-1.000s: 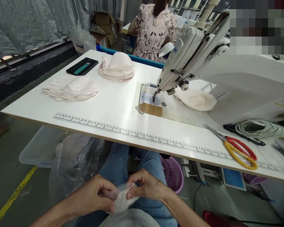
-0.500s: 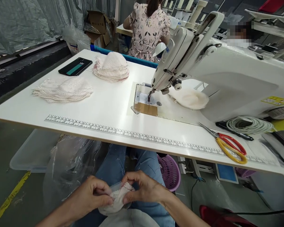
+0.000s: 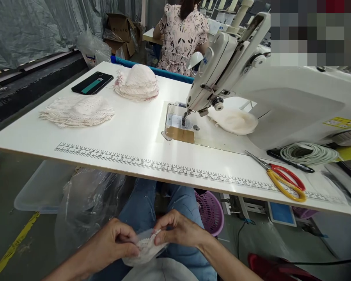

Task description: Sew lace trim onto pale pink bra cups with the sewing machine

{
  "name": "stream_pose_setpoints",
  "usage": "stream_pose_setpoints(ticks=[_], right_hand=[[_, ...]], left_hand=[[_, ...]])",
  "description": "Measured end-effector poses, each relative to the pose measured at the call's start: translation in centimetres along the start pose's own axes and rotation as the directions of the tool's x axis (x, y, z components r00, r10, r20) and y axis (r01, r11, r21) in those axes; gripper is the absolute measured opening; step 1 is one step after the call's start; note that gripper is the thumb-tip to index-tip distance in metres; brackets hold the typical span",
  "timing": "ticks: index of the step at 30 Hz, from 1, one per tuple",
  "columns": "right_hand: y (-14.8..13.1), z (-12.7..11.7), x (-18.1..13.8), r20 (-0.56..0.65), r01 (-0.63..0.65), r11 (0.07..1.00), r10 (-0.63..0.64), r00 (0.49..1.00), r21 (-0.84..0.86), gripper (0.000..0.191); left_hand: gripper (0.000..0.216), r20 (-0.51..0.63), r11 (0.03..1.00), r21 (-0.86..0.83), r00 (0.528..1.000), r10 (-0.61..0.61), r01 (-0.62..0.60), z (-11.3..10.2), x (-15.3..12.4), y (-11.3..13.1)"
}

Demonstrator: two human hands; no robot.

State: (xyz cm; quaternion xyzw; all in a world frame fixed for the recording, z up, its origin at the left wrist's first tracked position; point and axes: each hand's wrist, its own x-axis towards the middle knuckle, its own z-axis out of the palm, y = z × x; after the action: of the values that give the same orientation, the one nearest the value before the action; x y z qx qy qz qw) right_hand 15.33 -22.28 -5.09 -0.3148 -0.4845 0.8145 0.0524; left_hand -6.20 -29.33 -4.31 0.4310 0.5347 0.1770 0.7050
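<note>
Left hand (image 3: 111, 244) and right hand (image 3: 178, 232), fingers pinched shut, grip one lace piece (image 3: 144, 248) near, above the lap. On the table (image 3: 134, 132): two far-left lace stacks (image 3: 76, 111), one phone (image 3: 92, 82), one pair of scissors (image 3: 280, 177) right.

Bright even light w/ glare on white table (image 3: 128, 132) (edges bowed, corner pixelated)

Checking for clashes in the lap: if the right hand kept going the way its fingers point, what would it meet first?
Probably the left hand; the right hand points leftward across the lace piece both pinch.
</note>
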Motion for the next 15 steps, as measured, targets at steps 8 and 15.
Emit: stream_pose_setpoints(ticks=[8, 15], right_hand=[[0.0, -0.2, 0.3, -0.032, 0.003, 1.0, -0.003, 0.999, -0.014, 0.036], [-0.3, -0.2, 0.2, -0.052, -0.023, 1.0, 0.024, 0.998, 0.016, 0.039]], left_hand=[[0.034, 0.071, 0.996, -0.087, 0.997, 0.014, -0.008, -0.1, -0.3, 1.7], [0.051, 0.122, 0.981, -0.191, 0.991, 0.063, -0.039, -0.8, -1.2, 2.5]])
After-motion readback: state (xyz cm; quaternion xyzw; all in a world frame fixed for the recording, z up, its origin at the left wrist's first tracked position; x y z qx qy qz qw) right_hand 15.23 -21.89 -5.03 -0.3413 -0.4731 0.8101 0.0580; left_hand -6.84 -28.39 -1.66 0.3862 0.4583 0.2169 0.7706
